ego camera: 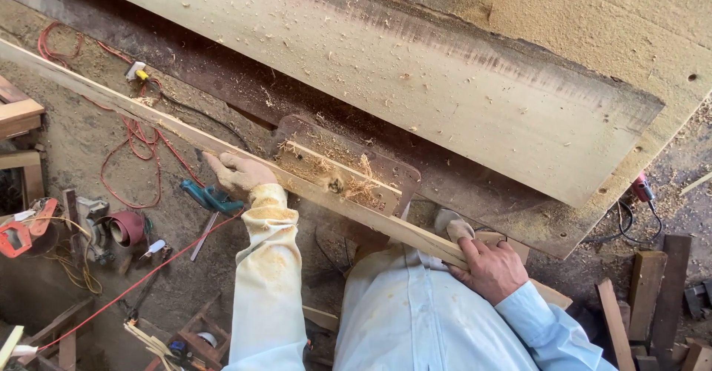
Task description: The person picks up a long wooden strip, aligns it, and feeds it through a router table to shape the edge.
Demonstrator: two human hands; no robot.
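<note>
Left hand presses down on long wood strip, fingers flat on top. Right hand clamps near end of same strip. Between grips, strip crosses cutter block on workbench; shavings piled there. Judged mid-pass: most of strip lies beyond left hand. Red cable on floor below.

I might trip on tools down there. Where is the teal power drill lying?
In the head view, the teal drill lies on the sawdust floor, left of centre, just below the left hand and beside the red cable.
</note>
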